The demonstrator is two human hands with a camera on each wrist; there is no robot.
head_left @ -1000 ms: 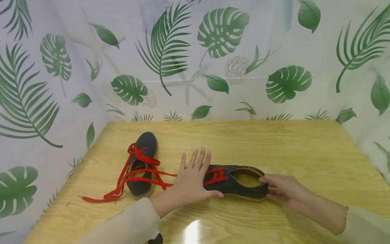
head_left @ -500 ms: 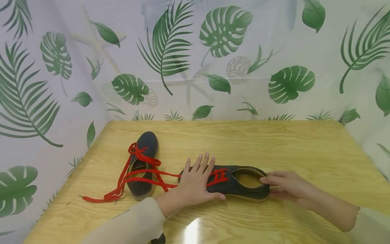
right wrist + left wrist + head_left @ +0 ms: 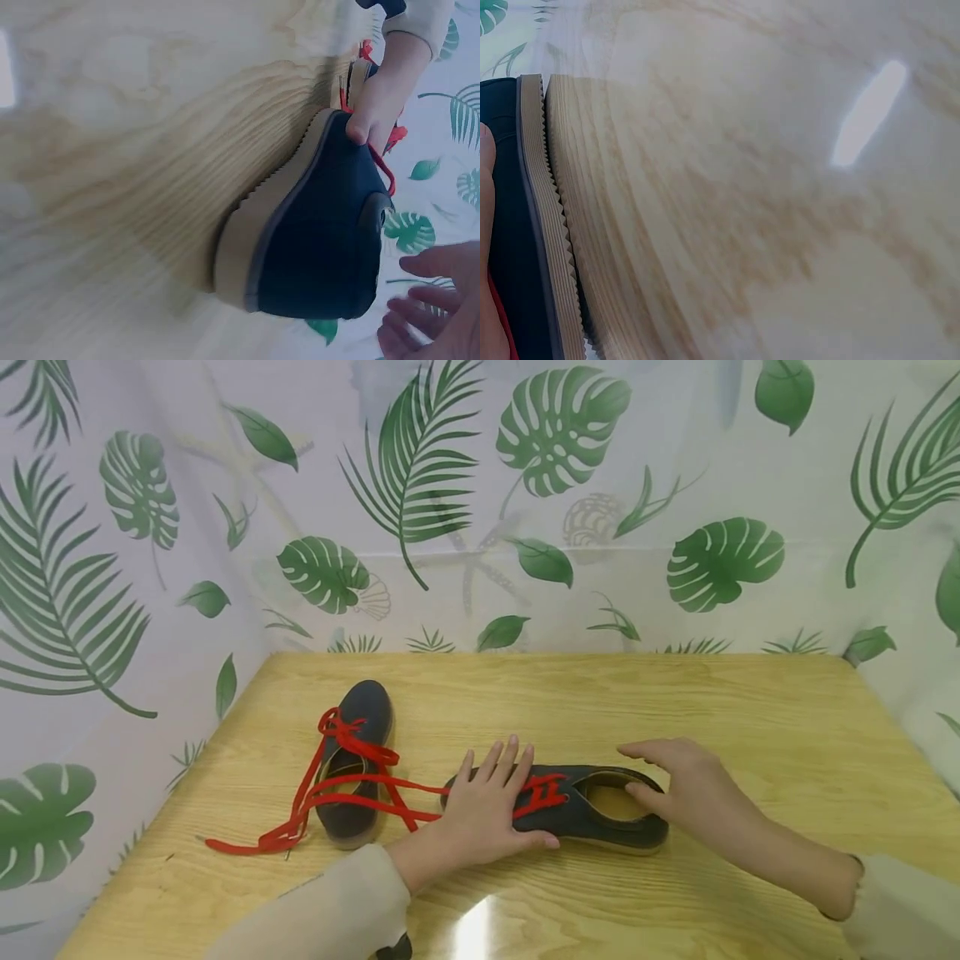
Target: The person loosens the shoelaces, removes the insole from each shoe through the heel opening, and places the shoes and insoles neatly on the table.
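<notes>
A dark navy shoe (image 3: 579,823) with red laces lies on its sole, toe to the left and heel to the right. My left hand (image 3: 480,818) rests flat over its toe and lower laces, fingers spread and straight. My right hand (image 3: 693,785) hovers at the heel with nothing in it, thumb and forefinger apart. In the right wrist view those loosely bent fingers (image 3: 424,315) stand beside the heel (image 3: 315,262). A matching shoe (image 3: 367,700) sits to the left, toe pointing away. Two red lace strands (image 3: 356,799) run across it to under my left hand.
A wood-grain table (image 3: 675,710) carries both shoes. One lace end (image 3: 232,847) trails on it at the left. Leaf-printed cloth (image 3: 465,593) walls the back and sides. A small dark object (image 3: 395,948) shows below the left sleeve.
My right hand has let go of the shoe's heel and risen, its fingers spreading apart. My left hand stays on the toe, and the shoe lies nearly where it was.
</notes>
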